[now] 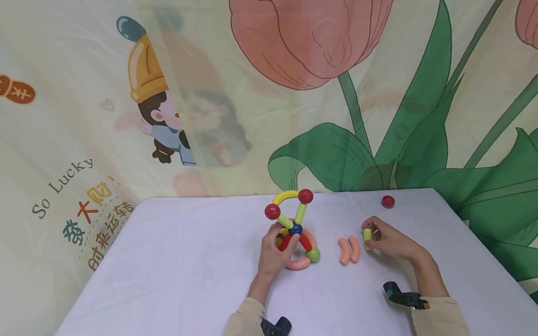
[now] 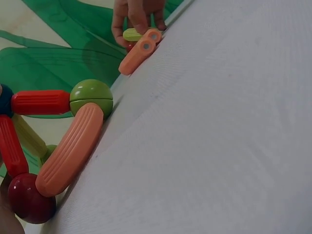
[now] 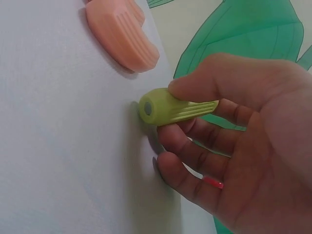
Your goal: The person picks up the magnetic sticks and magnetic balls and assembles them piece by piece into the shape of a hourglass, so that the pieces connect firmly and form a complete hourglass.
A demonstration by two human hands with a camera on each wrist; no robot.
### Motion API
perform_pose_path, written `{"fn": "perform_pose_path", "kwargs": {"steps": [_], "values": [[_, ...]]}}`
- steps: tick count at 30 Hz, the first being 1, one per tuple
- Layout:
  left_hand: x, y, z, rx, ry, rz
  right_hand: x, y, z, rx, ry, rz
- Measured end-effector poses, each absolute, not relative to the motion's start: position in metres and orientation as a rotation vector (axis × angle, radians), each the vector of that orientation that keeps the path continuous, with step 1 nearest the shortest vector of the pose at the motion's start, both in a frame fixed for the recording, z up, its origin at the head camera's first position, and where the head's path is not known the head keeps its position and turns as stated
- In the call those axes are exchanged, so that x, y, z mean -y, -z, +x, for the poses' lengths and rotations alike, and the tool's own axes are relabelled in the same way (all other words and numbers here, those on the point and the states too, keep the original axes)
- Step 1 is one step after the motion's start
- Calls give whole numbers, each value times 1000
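Note:
My left hand (image 1: pixel 271 254) grips a toy built of magnetic rods and balls, around its blue ball (image 1: pixel 296 229) and red rods. Above that ball, two light-green rods lead to two red balls (image 1: pixel 305 196), joined by a yellow curved rod (image 1: pixel 286 196). Low on the toy, a green ball (image 2: pixel 91 95) and a dark red ball (image 2: pixel 31 197) meet a pink curved rod (image 2: pixel 72 148); fingers hide part of the base. To the right, my right hand (image 1: pixel 392 241) pinches a light-green magnetic rod (image 3: pixel 180 108) between thumb and fingers, its metal end showing.
Two loose pink curved rods (image 1: pixel 344 252) lie side by side on the white table (image 1: pixel 180 270), between the hands. Farther back on the right sits a single red ball (image 1: pixel 388 201). A printed cloth (image 1: pixel 210 70) hangs behind the table.

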State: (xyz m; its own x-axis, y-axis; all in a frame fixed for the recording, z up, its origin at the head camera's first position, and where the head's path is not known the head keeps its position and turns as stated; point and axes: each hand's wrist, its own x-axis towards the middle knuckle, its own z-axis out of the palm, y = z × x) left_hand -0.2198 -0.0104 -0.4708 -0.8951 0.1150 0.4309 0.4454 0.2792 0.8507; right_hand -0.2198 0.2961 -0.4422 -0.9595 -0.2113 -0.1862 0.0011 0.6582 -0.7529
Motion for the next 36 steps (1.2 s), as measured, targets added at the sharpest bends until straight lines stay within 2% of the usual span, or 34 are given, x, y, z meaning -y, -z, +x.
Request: {"fn": "perform_pose_path", "kwargs": {"steps": [5,9,13,21,36], "values": [[11,451,-209,2258,1675,-515,-295,442,-222,-2669,1174,-177],[11,449,-207,2248,1671,-508,-295,442,-224,-2739,1170,-213],[10,452,-208,2259,1667,-490,-293,440,-226,-2793,1196,-259],[13,481,-224,2256,1656,-530,-283,436,-226,-2836,1267,-356],[14,482,-225,2259,1666,-526,-261,429,-223,-2858,1272,-448]]}}
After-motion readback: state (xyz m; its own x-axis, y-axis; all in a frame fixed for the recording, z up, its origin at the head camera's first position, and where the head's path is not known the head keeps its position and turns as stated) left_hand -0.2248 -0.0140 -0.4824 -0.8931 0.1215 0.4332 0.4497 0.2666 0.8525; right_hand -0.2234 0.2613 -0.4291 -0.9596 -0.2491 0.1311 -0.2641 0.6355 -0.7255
